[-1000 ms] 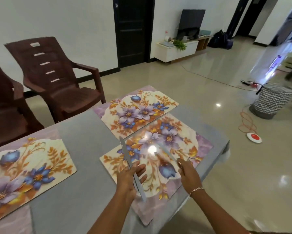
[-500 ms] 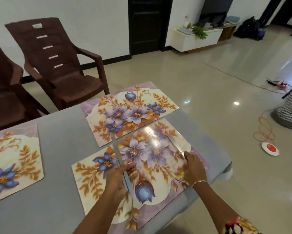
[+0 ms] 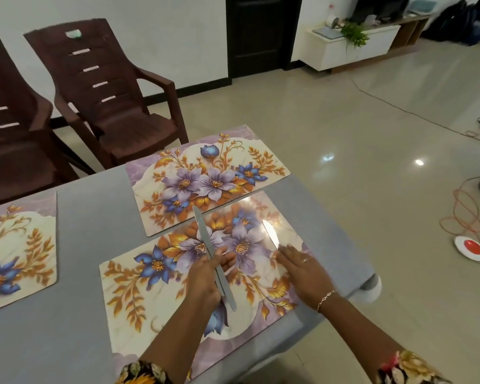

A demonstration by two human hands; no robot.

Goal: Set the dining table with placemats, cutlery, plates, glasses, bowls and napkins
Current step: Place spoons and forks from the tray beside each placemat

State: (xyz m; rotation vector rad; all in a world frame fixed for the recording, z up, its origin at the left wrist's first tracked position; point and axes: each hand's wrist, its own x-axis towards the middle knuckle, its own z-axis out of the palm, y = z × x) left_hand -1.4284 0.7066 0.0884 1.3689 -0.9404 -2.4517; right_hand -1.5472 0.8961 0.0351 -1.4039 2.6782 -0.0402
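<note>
Now the left hand point(image 3: 208, 275) pinches a long, flat steel knife point(image 3: 204, 238) over the glossy floral placemat point(image 3: 139, 286). The right hand point(image 3: 302, 270), fingers straight, lies flat on a second knife point(image 3: 270, 234), shiny, at the mat's three o'clock.

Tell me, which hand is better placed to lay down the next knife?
Left, probably. The left hand grips a knife above the near placemat, ready to place. The right hand lies flat, fingers straight, over the second knife already on that mat's right side.
</note>
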